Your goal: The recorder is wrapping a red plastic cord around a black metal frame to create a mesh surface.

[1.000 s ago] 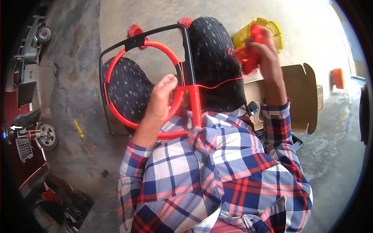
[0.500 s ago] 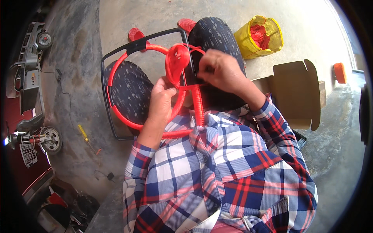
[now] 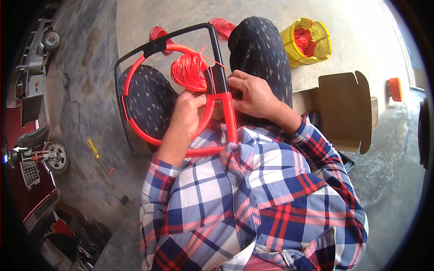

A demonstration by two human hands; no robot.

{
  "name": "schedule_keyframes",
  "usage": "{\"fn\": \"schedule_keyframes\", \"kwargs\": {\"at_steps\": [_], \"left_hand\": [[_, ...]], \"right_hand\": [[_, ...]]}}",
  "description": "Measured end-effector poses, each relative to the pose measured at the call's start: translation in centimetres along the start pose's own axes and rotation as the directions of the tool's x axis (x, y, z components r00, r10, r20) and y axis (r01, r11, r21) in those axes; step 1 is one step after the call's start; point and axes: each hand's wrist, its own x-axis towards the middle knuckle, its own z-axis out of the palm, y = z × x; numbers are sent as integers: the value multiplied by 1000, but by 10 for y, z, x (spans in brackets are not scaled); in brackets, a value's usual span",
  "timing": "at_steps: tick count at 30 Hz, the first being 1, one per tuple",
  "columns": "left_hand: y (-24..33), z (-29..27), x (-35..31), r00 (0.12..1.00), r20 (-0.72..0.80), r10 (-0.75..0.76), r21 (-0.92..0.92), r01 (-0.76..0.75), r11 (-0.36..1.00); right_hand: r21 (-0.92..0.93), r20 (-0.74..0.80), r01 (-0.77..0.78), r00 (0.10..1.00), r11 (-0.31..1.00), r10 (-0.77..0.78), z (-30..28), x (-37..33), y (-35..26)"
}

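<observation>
A black tubular frame (image 3: 172, 38) with rounded corners rests across my lap. Inside it is a ring (image 3: 131, 83) largely wrapped in red plastic strip, and part of the frame's near right bar (image 3: 230, 117) has tight red wrapping too. My left hand (image 3: 187, 112) is closed at the ring's right side, its fingertips at the base of a bundle of red strip (image 3: 187, 71). From the bundle a loose strand crosses the bare black bar. My right hand (image 3: 255, 95) is curled against that bar's outer side; whatever its fingers pinch is hidden.
A yellow bin (image 3: 307, 43) holding red material stands at far right. Nearer are an open cardboard box (image 3: 346, 113) and an orange block (image 3: 395, 89). Red slippers (image 3: 222, 27) lie beyond my knees. On the left are a yellow-handled tool (image 3: 93, 148), cables and a wheeled vehicle (image 3: 38, 153).
The red bundle has shifted left into the ring and fanned out. My right hand has come down and in beside the black bar. The left hand stays near the ring.
</observation>
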Motion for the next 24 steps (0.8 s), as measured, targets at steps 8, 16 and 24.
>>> {"fn": "schedule_keyframes", "kwargs": {"at_steps": [8, 16, 24], "left_hand": [[0, -6, 1, 989, -146, -34, -216, 2, 976], [-1, -10, -1, 974, -227, 10, -122, -39, 992], [-7, -15, 1, 970, -240, 49, -180, -94, 979]], "right_hand": [[500, -132, -146, 961, 854, 241, -15, -1, 0], [521, 121, -366, 926, 771, 358, -19, 3, -13], [-302, 270, -240, 907, 923, 324, -10, 11, -2]]}}
